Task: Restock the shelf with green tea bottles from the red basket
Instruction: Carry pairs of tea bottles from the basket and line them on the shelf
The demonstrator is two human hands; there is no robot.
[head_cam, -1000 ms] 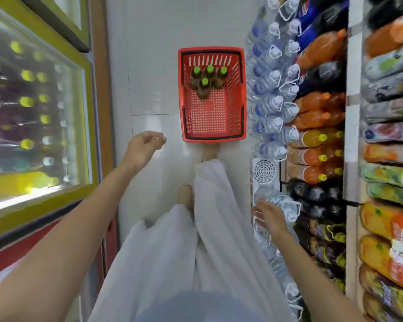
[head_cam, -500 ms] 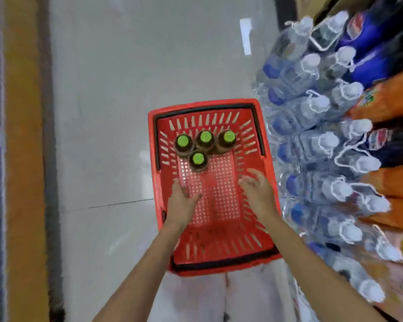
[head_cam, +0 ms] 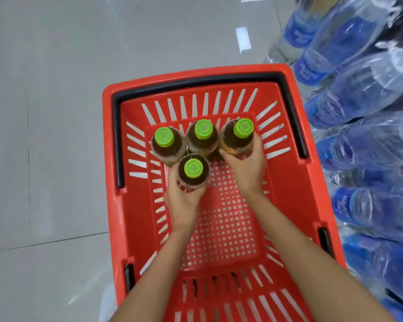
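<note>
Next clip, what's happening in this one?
A person is bent over a red basket on the floor, beside stacked water bottles. Four green-capped tea bottles stand upright at its far end. The left hand wraps the nearest bottle, and the right hand wraps the far-right bottle. The other two bottles are untouched. Nothing has left the basket yet.

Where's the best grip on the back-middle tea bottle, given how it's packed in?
Take the middle bottle by its neck under the green cap, from straight above. It stands upright, flanked by the left bottle and right bottle, so its sides look blocked.
</note>
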